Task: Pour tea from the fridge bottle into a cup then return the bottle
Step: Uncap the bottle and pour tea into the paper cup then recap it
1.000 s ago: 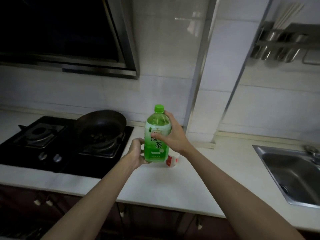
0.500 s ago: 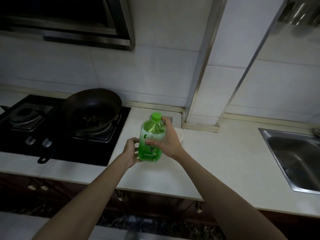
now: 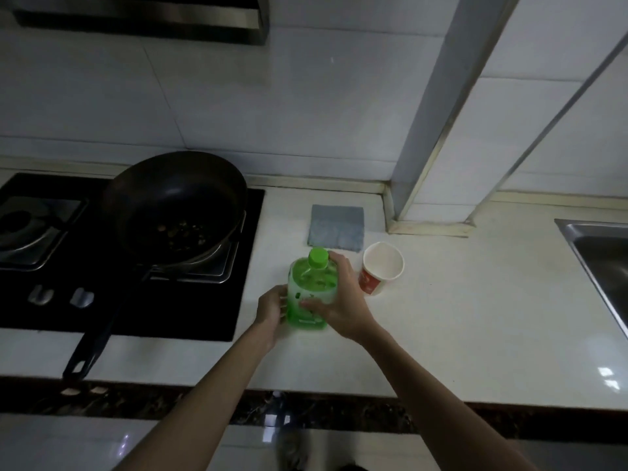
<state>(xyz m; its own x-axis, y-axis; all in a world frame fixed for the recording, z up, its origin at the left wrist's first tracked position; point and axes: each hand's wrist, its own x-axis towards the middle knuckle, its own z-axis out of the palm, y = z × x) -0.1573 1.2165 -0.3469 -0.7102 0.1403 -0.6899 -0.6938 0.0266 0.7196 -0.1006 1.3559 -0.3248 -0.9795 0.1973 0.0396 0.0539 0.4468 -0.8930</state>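
The fingers of the right hand (image 3: 339,302) are wrapped around the right side and front of the green tea bottle (image 3: 308,294), with the thumb across the label and the other fingers up near the shoulder, so part of the label is covered and its print cannot be read. The left hand (image 3: 272,309) holds the lower left side of the bottle; its fingertips go behind the bottle and are hidden. The bottle stands about upright, its green cap (image 3: 318,258) closed on top, and its base is at the white counter (image 3: 475,317); whether it rests fully on the counter I cannot tell, because the lower edge is blurred. Just right of the bottle stands a paper cup (image 3: 380,270), white inside with a red band, apart from the bottle and the hand. Behind the bottle lies a grey cloth (image 3: 336,226), flat on the counter. Left of the bottle is a black stove (image 3: 190,311) with a dark pan (image 3: 176,202) holding small dark pieces that are hard to make out. Far right of the bottle a steel sink (image 3: 605,253) is cut off by the frame edge.
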